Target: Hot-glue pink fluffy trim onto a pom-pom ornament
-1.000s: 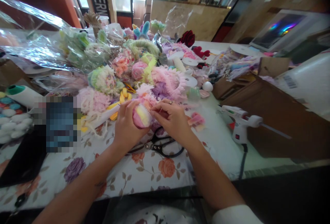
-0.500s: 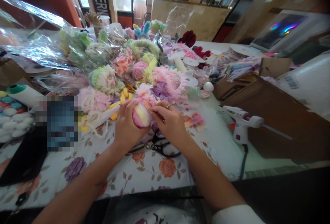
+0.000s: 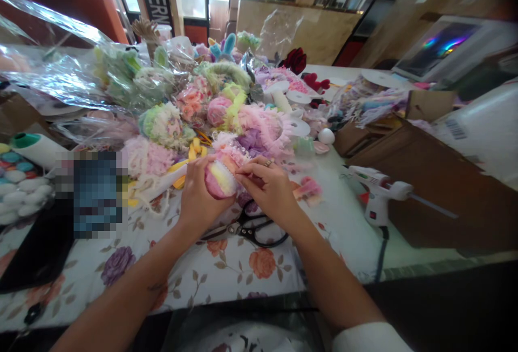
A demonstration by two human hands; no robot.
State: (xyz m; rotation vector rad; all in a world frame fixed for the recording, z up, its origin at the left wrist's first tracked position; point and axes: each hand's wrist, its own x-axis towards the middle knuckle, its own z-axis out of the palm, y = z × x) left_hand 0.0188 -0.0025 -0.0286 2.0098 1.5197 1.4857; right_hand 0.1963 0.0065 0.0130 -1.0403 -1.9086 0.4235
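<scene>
My left hand (image 3: 198, 187) is wrapped round a rounded, egg-like ball (image 3: 219, 179) banded in pink, yellow and whitish fluffy material. Thumb and fingers of my right hand (image 3: 263, 182) are pinched together at the ball's right side; what lies between the fingertips is too small to make out. Pink and peach fluffy trim (image 3: 230, 153) sits just behind the ball. Below my hands, black-handled scissors (image 3: 243, 231) lie on the flowered tablecloth (image 3: 182, 282), partly covered by my right hand and wrist.
A white glue gun (image 3: 374, 195) stands to the right beside a cardboard box (image 3: 437, 184). Heaps of pastel yarn and trim (image 3: 267, 125) fill the table's back. At left are a bag of white and coloured balls (image 3: 24, 195), a thread cone (image 3: 38, 149) and a dark flat object (image 3: 36, 249).
The ball has tilted slightly and shifted a little left in my left hand. My right hand's pinched fingers have moved slightly along its edge. The scissors and surrounding things stay put.
</scene>
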